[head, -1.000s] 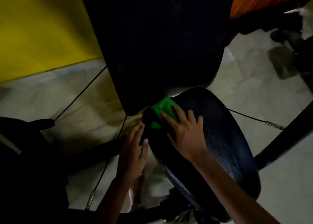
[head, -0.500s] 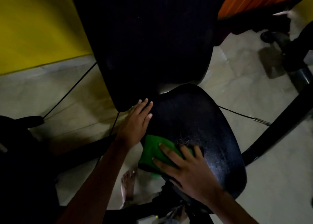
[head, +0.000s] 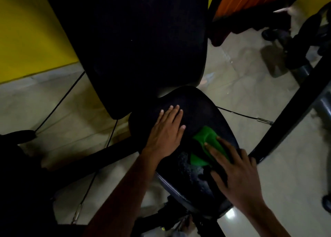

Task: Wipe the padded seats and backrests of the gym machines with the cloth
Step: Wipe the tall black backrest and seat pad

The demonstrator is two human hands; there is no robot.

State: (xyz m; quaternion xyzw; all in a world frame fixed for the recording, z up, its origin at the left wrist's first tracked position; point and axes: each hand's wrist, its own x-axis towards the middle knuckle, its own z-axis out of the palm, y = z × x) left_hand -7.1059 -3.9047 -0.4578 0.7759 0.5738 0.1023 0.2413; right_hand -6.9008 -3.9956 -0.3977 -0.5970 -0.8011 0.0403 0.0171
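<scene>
Seat pad [head: 200, 109] of a gym machine is shown from above, with the dark backrest [head: 143, 39] rising from its far edge. Green cloth [head: 207, 147] is held flat against the right half of the seat pad, close to its right edge, by the right hand [head: 240, 176], whose fingers are laid out straight and slightly spread over the fabric, nothing being pinched. The left hand [head: 166, 134] is rested palm-down on the left half of the pad, fingers straight and held close together, thumb set a little apart; the pad is judged to be steadied by it. A dull, speckled patch is seen on the near part of the pad, just beside the cloth, and is taken to be moisture or residue not yet cleared. Good coverage is best obtained if pressure is kept even through the flat palm, if overlapping strokes are carried right over the near and right edges, and if the bracing hand is shifted so that the area beneath it is also wiped. The backrest is judged to remain to be done.
</scene>
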